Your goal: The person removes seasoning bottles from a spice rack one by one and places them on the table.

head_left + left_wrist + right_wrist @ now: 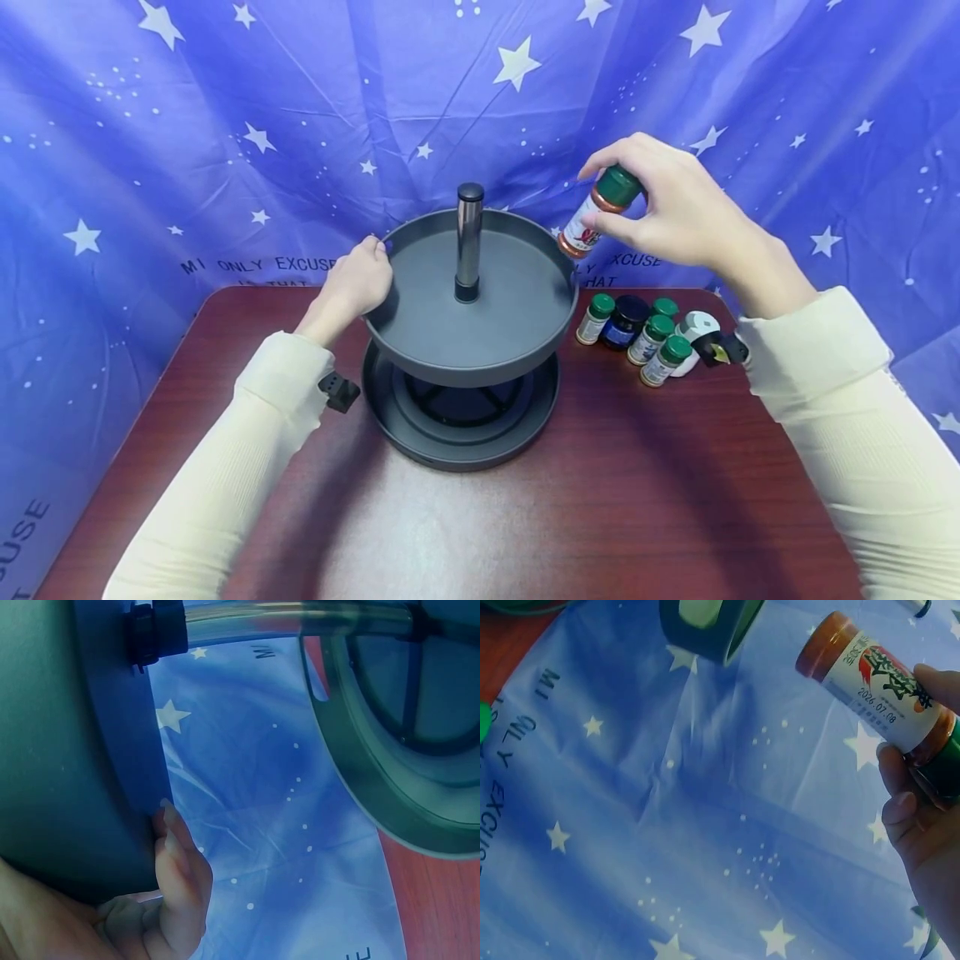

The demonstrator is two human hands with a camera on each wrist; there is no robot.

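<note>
Nearest me, cream sleeves cross the table. Left hand grips the rim of the rack's top tray; right hand pinches a spice bottle above its right edge. Looks like loading: next, lower it upright inside. More jars wait near the table's right edge.

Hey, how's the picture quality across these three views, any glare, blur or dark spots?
Head view: evenly lit and sharp, with a pale glare patch on the table before the rack. Left wrist view: dim, the rack's wall close and soft beside the left hand. Right wrist view: bluish, yet the spice bottle label reads clearly.
</note>
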